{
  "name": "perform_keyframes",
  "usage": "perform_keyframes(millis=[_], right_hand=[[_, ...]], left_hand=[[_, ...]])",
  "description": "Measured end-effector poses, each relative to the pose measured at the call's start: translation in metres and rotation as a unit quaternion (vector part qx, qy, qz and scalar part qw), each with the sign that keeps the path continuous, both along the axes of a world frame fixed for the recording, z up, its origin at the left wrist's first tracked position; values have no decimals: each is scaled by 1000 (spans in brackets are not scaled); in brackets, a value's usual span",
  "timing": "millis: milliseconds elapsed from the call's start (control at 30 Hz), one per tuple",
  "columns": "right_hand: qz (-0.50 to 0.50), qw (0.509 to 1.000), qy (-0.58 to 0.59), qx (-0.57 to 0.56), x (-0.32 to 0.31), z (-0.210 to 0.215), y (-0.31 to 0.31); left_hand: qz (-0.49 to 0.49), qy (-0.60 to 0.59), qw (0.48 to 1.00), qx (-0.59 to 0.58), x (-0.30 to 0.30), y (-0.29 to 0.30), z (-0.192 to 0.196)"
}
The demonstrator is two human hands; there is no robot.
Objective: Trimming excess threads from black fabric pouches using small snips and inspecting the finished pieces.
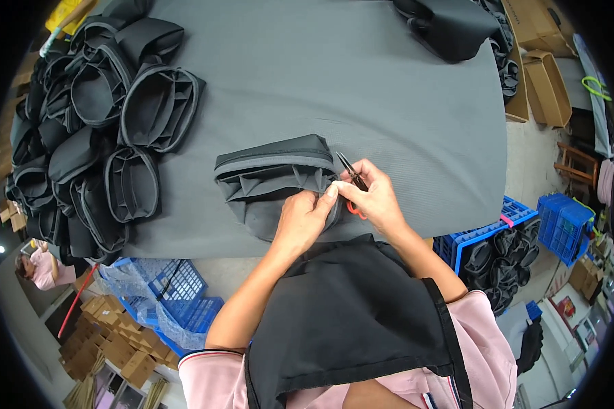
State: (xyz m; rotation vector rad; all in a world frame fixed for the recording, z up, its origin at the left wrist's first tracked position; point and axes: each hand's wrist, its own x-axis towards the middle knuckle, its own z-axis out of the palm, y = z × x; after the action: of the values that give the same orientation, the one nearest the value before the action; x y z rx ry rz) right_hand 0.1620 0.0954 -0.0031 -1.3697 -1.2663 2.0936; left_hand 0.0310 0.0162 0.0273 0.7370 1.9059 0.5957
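Note:
A black zippered pouch [274, 151] with inner dividers lies open toward me near the front of the grey-covered table. My left hand [300, 218] is closed on its lower right side, the thumb pointing up toward the corner. In my right hand [378, 199] is a small pair of scissors [351, 172], dark blades pointing up and away, an orange-red handle loop showing below the palm. The right thumb and forefinger meet the left thumb at the pouch's right corner. Whatever they pinch there is too small to make out.
A heap of similar black pouches [92, 95] covers the table's left side. Another black piece [450, 31] lies at the far right edge. Blue crates [484, 235] stand beside the table, one holding black pouches. Cardboard boxes [547, 88] are at right; another person [48, 266] is at far left.

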Motion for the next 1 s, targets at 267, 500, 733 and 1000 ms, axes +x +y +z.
perform_keyframes(millis=[267, 500, 733, 1000], right_hand=[[0, 995, -41, -91, -11, -20, -6], [-16, 972, 61, -228, -13, -37, -8], [16, 998, 7, 65, -4, -35, -14], [220, 807, -143, 530, 5, 1, 4]], left_hand=[[-34, 98, 994, -35, 3, -3, -9], [-25, 129, 985, -110, 3, -7, -21], [46, 132, 986, -86, 3, -10, -31], [101, 67, 986, -114, -3, -4, -24]])
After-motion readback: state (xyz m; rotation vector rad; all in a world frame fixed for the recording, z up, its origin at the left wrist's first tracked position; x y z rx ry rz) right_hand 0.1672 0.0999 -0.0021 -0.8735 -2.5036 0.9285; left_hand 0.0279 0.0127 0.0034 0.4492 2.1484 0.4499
